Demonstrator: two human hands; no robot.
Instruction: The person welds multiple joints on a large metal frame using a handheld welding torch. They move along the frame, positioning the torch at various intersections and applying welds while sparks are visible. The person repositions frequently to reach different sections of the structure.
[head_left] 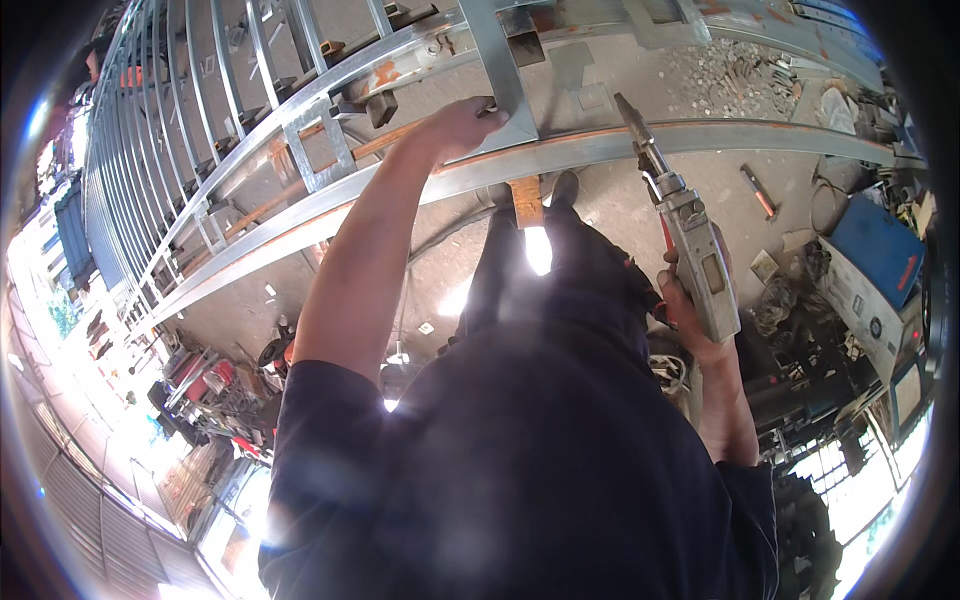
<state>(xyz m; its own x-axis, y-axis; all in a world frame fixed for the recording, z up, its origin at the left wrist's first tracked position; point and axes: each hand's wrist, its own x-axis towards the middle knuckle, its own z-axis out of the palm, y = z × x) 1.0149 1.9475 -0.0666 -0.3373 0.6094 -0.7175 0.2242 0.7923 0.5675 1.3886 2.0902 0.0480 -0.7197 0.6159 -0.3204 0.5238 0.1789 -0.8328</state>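
My left hand (468, 126) reaches forward to a welded steel frame. Its fingers are curled at the edge of a flat steel bar (497, 62), just where that bar meets a long grey rail (600, 146). Part of the grip is hidden. In my right hand (688, 312) is a long grey metal tool (700, 262) with a blocky body and a narrow, tapering nose pointing forward past the rail; its exact kind is unclear. The hand is wrapped round the rear part of its body, and the nose tip appears apart from the bar.
Parallel steel bars (190, 80) fill the far left. Right of the rail, a hammer (758, 192) lies on the floor. A blue-topped box (875, 245) stands at the right among cables and clutter. Rubble (745, 80) is heaped beyond the rail, and my feet are just behind it.
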